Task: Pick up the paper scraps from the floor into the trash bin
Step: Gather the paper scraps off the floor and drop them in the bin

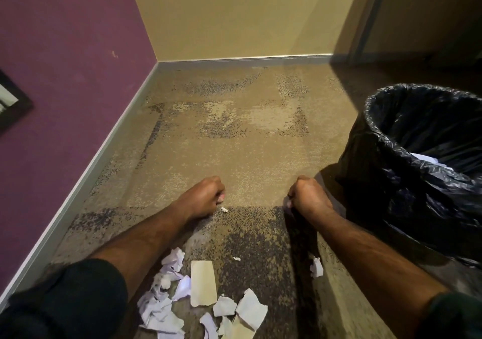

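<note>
Left hand point(206, 197): fingers curled into a fist just above the carpet point(234, 156), nothing visibly held; a tiny white scrap point(224, 209) lies just beside it. Right hand point(307, 195): also curled closed, holding nothing that shows. Paper scraps point(167, 310): crumpled white pieces heaped on the carpet near the bottom edge, beside a flat cream card point(203, 284); one stray scrap point(316, 267) lies under the right forearm. Trash bin point(407, 156): black-lined, at right, white paper inside.
</note>
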Demonstrator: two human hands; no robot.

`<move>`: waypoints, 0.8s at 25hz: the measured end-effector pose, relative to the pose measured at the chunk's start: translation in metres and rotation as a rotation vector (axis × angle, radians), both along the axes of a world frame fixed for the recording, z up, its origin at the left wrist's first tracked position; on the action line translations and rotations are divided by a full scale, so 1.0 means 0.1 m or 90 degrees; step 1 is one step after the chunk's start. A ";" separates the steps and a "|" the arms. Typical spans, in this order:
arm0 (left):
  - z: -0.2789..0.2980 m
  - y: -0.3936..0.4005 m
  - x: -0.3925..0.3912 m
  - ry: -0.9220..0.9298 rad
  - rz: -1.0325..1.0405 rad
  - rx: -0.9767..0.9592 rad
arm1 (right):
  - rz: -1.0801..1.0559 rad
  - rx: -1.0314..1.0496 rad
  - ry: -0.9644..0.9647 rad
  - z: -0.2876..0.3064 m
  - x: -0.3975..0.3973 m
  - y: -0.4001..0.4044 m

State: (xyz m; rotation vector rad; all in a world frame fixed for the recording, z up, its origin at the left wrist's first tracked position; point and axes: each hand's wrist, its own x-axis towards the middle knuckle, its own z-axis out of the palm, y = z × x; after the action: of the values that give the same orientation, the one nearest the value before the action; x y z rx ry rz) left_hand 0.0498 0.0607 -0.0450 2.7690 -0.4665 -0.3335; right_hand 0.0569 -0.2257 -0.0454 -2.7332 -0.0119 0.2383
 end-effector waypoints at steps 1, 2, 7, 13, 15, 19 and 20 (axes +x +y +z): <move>-0.02 0.03 -0.07 -0.004 -0.012 -0.007 | 0.025 -0.042 -0.032 0.00 -0.09 0.00; -0.04 0.03 -0.13 -0.010 -0.019 -0.019 | 0.043 -0.078 -0.058 0.01 -0.20 0.01; -0.10 -0.10 -0.38 -0.055 -0.008 -0.013 | 0.041 -0.079 -0.031 0.03 -0.53 -0.03; -0.06 -0.23 -0.61 -0.099 -0.090 0.047 | -0.042 -0.104 0.156 0.17 -0.94 -0.16; -0.03 -0.24 -0.70 -0.097 -0.116 0.050 | -0.050 -0.121 0.200 0.17 -1.12 -0.12; -0.04 -0.21 -0.91 -0.072 -0.150 0.054 | -0.020 -0.109 0.170 0.11 -1.44 0.15; -0.05 -0.22 -0.98 -0.071 -0.154 0.043 | -0.014 -0.093 0.157 0.09 -1.50 0.22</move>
State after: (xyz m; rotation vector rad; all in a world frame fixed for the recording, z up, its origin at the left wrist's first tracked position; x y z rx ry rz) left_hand -0.0478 0.0389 -0.0497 2.8101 -0.8353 -0.2535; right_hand -0.0935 -0.2041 -0.0361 -2.8258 0.1086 0.5896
